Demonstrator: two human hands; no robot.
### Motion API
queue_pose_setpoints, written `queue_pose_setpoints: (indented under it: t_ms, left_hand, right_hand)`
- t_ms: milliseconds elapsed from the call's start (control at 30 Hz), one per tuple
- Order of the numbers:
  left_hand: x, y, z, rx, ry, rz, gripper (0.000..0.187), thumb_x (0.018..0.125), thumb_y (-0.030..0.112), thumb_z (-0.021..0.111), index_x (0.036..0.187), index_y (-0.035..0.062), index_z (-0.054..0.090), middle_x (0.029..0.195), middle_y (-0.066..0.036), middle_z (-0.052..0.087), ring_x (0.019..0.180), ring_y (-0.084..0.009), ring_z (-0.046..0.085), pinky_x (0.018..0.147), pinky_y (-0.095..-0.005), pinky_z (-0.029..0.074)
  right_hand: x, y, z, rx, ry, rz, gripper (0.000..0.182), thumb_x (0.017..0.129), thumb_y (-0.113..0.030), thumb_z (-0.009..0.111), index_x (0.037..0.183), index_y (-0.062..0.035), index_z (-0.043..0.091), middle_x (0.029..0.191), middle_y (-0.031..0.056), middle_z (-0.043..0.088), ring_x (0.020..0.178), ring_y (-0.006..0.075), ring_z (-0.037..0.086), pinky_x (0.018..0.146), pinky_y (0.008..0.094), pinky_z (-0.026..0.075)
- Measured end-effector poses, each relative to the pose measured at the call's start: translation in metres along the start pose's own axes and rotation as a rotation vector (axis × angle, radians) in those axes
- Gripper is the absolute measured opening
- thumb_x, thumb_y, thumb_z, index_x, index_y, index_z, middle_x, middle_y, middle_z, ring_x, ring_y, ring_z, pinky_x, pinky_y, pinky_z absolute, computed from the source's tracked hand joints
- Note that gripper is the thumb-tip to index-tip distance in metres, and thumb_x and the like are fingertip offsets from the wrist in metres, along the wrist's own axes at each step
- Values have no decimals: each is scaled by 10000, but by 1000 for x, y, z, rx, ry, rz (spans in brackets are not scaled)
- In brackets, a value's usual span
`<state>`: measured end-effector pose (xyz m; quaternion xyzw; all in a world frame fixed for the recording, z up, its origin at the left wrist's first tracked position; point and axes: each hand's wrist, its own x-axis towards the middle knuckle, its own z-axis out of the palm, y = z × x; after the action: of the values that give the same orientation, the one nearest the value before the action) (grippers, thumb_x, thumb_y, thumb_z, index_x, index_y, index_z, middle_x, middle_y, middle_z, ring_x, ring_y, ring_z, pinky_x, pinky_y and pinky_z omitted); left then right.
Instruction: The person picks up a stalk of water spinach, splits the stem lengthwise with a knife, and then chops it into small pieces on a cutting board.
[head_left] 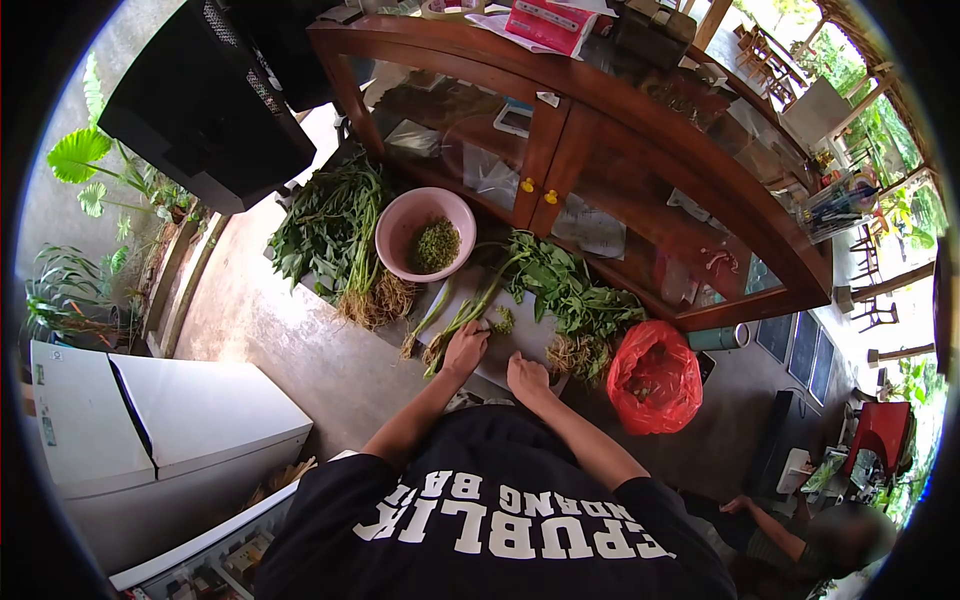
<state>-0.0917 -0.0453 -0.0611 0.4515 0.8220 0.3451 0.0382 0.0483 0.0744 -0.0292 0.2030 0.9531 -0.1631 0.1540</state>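
Note:
My left hand (466, 348) is closed around long green stalks (483, 303) of a leafy vegetable, over a pale board (462, 298). To its right my right hand (527, 377) is closed at the board's near edge; whatever it holds, if anything, is hidden. Small chopped green pieces (504, 321) lie on the board just beyond my hands. A pink bowl (388, 237) holds more chopped green pieces (435, 246). Leafy greens with roots (562, 290) lie on the right side of the board, and a larger bundle of rooted greens (335, 220) lies left of the bowl.
A red plastic bag (655, 378) stands open at the right, near a green cylinder (720, 337). Behind the greens is a wooden glass-door cabinet (545, 140). A white fridge (190, 420) stands at left. Another person (835, 540) is at lower right.

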Motion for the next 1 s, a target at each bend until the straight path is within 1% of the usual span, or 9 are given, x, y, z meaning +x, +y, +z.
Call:
queue_pose_setpoints:
  t_ms: [100,233,433,600,667,700,767,833,1000]
  left_hand:
    - [-1,1,1,-20,35,-13,159,791,64,642,927,32,717,934,-98,574,936,-301,576,826,-394,494]
    - [1,4,-2,5,15,-25,149,797,63,639,919,39,721,933,-95,574,937,-303,575,817,-396,496]
    - [-1,6,-5,1,13,-15,148,793,77,640,912,42,721,926,-97,575,928,-305,577,813,-403,495]
    - [0,5,-2,33,29,-10,140,789,73,645,898,42,727,922,-103,584,928,-309,581,821,-395,496]
    - [0,5,-1,-61,17,-137,147,789,48,639,896,32,740,911,-120,613,898,-319,605,813,-402,506]
    - [1,7,-3,-62,18,-138,147,789,48,639,896,32,740,911,-120,613,898,-319,605,813,-402,506]
    - [3,11,-7,-149,-23,-306,158,782,33,640,894,22,751,900,-142,638,844,-332,631,795,-413,519]
    - [2,7,-2,-158,-8,-306,163,776,33,641,894,23,754,900,-149,641,824,-337,636,787,-417,522]
    - [0,4,3,-150,22,-314,173,757,31,647,886,28,761,896,-158,643,809,-343,642,784,-415,525]
  right_hand:
    - [-19,4,-5,45,-28,9,193,924,-154,461,956,8,559,813,228,700,769,366,707,680,447,578]
    - [-24,5,-4,67,-28,40,191,928,-160,458,961,4,548,831,233,699,798,366,707,718,442,572]
    - [-2,-3,0,-7,-19,20,198,928,-154,448,970,8,554,830,219,703,790,363,708,701,442,574]
    - [-11,11,8,-13,2,8,212,934,-169,447,979,7,556,807,214,701,768,359,707,684,449,574]
    - [-18,16,1,-15,-18,-2,228,946,-192,447,984,5,554,805,215,699,766,361,706,677,452,573]
    - [-20,16,-4,-9,-18,-5,256,958,-225,448,992,7,552,803,214,698,760,363,704,673,456,572]
    - [-23,15,-12,-1,-20,-5,287,971,-258,450,1000,9,549,801,214,697,755,365,702,668,461,571]
    - [-25,14,-18,9,-30,-17,342,982,-313,453,999,17,545,805,212,697,753,375,698,666,474,567]
    - [-27,10,-21,16,-37,-35,347,982,-315,457,993,21,546,812,219,693,755,378,695,676,483,561]
